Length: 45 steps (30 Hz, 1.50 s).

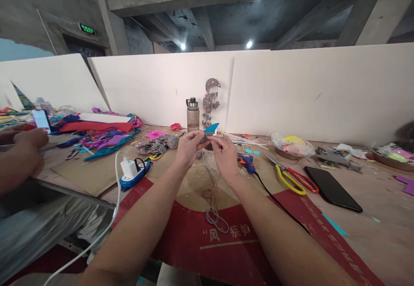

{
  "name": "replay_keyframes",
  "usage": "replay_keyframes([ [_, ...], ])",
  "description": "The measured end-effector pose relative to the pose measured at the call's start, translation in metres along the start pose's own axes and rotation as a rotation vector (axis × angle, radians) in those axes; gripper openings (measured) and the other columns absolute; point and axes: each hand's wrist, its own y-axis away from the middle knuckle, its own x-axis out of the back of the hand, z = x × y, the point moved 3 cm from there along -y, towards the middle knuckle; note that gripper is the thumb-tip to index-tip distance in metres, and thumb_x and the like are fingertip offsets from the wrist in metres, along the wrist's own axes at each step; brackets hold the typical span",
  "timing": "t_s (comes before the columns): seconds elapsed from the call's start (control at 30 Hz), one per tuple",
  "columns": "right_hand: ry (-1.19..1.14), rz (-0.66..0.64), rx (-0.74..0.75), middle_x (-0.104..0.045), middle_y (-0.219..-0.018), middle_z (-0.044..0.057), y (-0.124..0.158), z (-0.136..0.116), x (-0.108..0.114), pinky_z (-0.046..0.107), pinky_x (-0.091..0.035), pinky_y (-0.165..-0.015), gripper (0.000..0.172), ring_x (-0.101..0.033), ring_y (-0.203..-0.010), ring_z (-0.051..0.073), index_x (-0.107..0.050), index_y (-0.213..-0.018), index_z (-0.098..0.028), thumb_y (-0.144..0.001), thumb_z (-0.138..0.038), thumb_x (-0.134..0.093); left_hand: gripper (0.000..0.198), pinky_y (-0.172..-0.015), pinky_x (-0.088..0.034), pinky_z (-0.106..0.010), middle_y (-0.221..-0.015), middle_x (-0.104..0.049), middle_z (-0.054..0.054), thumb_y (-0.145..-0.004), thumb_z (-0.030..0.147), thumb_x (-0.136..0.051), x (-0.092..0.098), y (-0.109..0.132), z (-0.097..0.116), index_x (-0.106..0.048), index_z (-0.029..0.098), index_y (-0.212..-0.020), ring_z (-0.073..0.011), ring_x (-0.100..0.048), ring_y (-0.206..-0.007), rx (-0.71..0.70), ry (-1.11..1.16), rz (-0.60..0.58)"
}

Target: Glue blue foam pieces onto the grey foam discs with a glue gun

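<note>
My left hand (pixel 188 149) and my right hand (pixel 225 153) meet above the middle of the table. Fingers of both are pinched on a small grey felt-like piece (pixel 207 136), partly hidden by the fingertips. A pointed blue piece (pixel 211 127) stands up just behind it; whether the two are joined I cannot tell. Below my hands, a thin grey cord (pixel 213 217) trails down and lies in loops on a red and brown printed sheet (pixel 181 221). To the right of my right hand lies a blue glue gun (pixel 247 164).
Scissors (pixel 293 178) with yellow and red handles and a black phone (pixel 333 189) lie at right. A bottle (pixel 193 115) and a grey hanging ornament (pixel 211 98) stand behind. At left are a blue power strip (pixel 134 180), felt scraps (pixel 103 137) and another person's hands (pixel 27 143).
</note>
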Motion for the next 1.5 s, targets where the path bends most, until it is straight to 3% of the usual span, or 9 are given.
replay_keyframes([
  [0.27, 0.045, -0.019, 0.026, -0.064, -0.087, 0.007, 0.0, 0.001, -0.001, 0.034, -0.046, -0.076, 0.025, -0.057, -0.081, 0.019, -0.073, -0.094, -0.022, -0.087, -0.022, -0.048, 0.026, -0.084, -0.058, -0.038, -0.072, -0.063, 0.0, -0.061, 0.029, -0.082, 0.001, -0.002, 0.001, -0.063, 0.013, -0.07, -0.0097, -0.061, -0.069, -0.001, -0.031, 0.059],
  [0.4, 0.049, 0.011, -0.007, -0.064, -0.088, 0.006, -0.001, -0.002, 0.002, 0.032, -0.043, -0.071, 0.017, -0.054, -0.074, 0.017, -0.068, -0.089, -0.02, -0.085, -0.024, -0.052, 0.023, -0.083, -0.058, -0.039, -0.069, -0.059, 0.002, -0.064, 0.026, -0.08, 0.004, -0.003, 0.001, -0.061, 0.014, -0.069, -0.0081, -0.059, -0.064, 0.004, -0.04, 0.102],
  [0.83, 0.037, 0.135, -0.163, -0.056, -0.075, 0.0, -0.011, 0.008, 0.012, 0.03, -0.038, -0.068, 0.014, -0.046, -0.069, 0.015, -0.063, -0.083, -0.019, -0.083, -0.031, -0.056, 0.028, -0.083, -0.059, -0.041, -0.074, -0.062, 0.0, -0.059, 0.03, -0.084, -0.001, -0.001, -0.002, -0.063, 0.013, -0.068, -0.0106, -0.061, -0.07, 0.029, -0.036, 0.026],
  [1.17, -0.071, 0.085, -0.235, -0.058, -0.072, 0.001, -0.014, 0.014, 0.01, 0.029, -0.039, -0.068, 0.022, -0.047, -0.068, 0.015, -0.067, -0.082, -0.017, -0.08, -0.036, -0.055, 0.027, -0.076, -0.06, -0.036, -0.071, -0.062, 0.0, -0.059, 0.03, -0.083, 0.001, -0.002, -0.005, -0.065, 0.013, -0.071, -0.0096, -0.06, -0.065, 0.056, -0.048, 0.01],
  [1.5, -0.25, -0.02, -0.35, -0.043, -0.056, -0.005, -0.018, 0.009, 0.012, 0.025, -0.032, -0.056, 0.021, -0.036, -0.055, 0.011, -0.063, -0.073, -0.018, -0.073, -0.039, -0.058, 0.025, -0.07, -0.061, -0.033, -0.065, -0.059, 0.001, -0.063, 0.031, -0.082, 0.001, -0.003, -0.001, -0.065, 0.013, -0.07, -0.0069, -0.054, -0.056, 0.072, -0.085, -0.011],
])
